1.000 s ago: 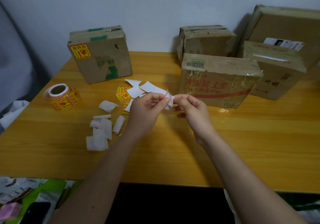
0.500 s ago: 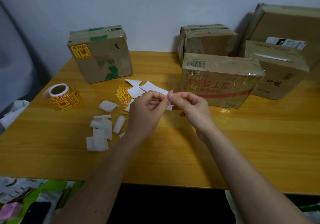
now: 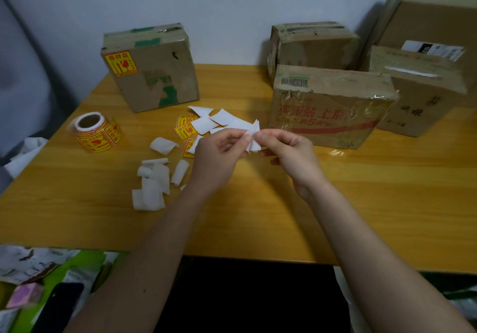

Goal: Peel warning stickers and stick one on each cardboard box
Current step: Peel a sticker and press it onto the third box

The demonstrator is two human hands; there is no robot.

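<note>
My left hand [image 3: 219, 154] and my right hand [image 3: 289, 152] meet above the middle of the table, both pinching one small sticker piece [image 3: 254, 139] whose white backing faces me. A roll of yellow-and-red warning stickers [image 3: 95, 131] lies at the left. Loose cut stickers [image 3: 185, 130] lie just behind my left hand. The left cardboard box [image 3: 152, 69] carries a warning sticker [image 3: 121, 63] at its top-left corner. The front box with red print [image 3: 330, 105] stands right behind my hands. Three more boxes [image 3: 312, 43], [image 3: 423, 92], [image 3: 433, 15] stand at the back right.
Several curled white backing scraps [image 3: 152, 180] lie on the wooden table [image 3: 387, 203] left of my left arm. White paper [image 3: 23, 154] hangs at the table's left edge. Clutter and a dark phone [image 3: 59, 304] sit below the front edge.
Both hands stayed together at the sticker piece, working it with small finger shifts; they drifted slightly, and the white piece now sticks up between the fingertips.
</note>
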